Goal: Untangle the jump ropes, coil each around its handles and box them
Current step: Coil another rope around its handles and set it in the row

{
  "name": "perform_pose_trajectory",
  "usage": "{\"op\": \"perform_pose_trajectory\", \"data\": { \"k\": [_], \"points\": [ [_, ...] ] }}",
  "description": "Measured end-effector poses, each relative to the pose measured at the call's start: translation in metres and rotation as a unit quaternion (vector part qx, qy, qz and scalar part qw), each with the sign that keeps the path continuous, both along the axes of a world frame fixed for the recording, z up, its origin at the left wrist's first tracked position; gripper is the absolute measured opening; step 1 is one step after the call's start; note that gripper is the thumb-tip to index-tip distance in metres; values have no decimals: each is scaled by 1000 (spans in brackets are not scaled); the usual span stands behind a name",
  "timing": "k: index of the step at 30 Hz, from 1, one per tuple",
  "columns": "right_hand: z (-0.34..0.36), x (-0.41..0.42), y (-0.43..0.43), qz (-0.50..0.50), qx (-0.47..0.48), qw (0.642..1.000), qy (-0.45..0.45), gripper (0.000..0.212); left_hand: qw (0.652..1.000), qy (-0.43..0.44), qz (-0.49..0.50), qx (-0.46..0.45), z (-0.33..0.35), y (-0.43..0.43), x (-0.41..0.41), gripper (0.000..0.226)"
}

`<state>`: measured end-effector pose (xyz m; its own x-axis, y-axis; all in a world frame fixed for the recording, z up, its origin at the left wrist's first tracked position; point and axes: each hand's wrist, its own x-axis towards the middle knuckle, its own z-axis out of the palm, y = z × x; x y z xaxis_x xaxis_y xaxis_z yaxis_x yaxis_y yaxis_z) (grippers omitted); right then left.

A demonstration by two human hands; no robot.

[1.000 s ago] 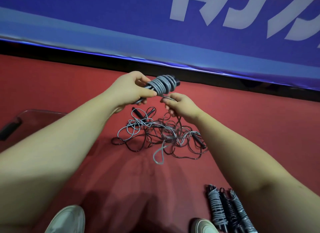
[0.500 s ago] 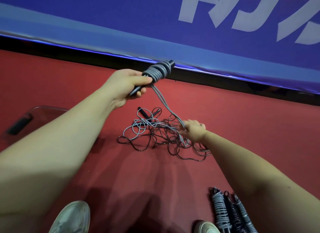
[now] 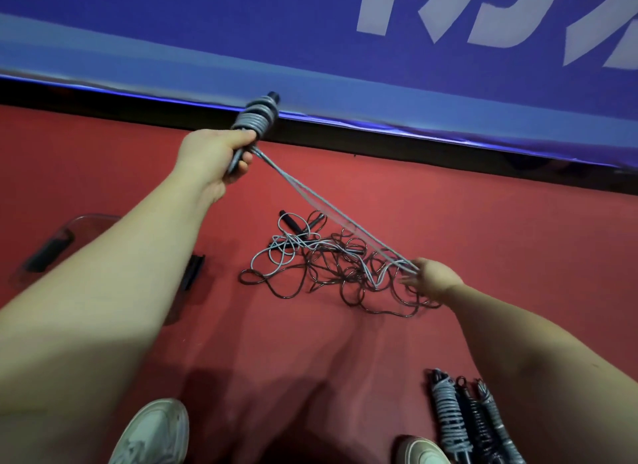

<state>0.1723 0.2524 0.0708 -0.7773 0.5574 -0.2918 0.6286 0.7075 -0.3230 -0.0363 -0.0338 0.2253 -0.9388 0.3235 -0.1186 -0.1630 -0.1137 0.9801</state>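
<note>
My left hand (image 3: 214, 154) grips the black handles of a grey jump rope (image 3: 256, 115), partly coiled around them and raised near the blue banner. Two taut grey strands (image 3: 328, 208) run down from the coil to my right hand (image 3: 433, 279), which pinches them low over the floor. Below lies a tangle of grey and dark ropes (image 3: 331, 267) with black handles (image 3: 291, 223) at its far side. Three coiled ropes (image 3: 466, 418) lie side by side at the bottom right. A clear plastic box (image 3: 65, 236) shows at the left, partly hidden by my left arm.
The floor is red carpet (image 3: 483, 222). A blue banner (image 3: 310, 49) with white letters runs along the back above a black strip. My two pale shoes (image 3: 155, 432) show at the bottom edge. A black latch (image 3: 193, 272) of the box sticks out beside my left arm.
My left hand has lifted the coiled handles up and away. My right hand has slid down the grey strands and out to the right, pulling them taut over the tangle.
</note>
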Motion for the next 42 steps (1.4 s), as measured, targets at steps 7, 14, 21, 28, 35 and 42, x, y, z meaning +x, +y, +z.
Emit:
{"op": "perform_pose_trajectory", "data": {
  "k": [7, 14, 21, 28, 35, 42],
  "points": [
    [-24, 11, -4, -21, -227, 952, -202, 95, 996, 50, -59, -53, -12, 12, 13, 13],
    [53, -60, -71, 24, -512, 842, 170, 71, 967, 149, -156, -138, -9, 33, 38, 7],
    [75, -99, -130, 141, -474, 824, 276, 21, 962, 189, -150, -127, -1, 26, 41, 12],
    [83, -89, -119, 61, -536, 788, 296, 24, 922, 295, -77, -238, -8, 17, 24, 31],
    [106, -58, -130, 136, -181, 956, 186, 32, 847, 365, -31, -385, -29, -4, 9, 46],
    [158, -53, -155, 366, 368, 834, 188, 30, 804, 390, -131, -430, -30, 6, 19, 43]
  ]
}}
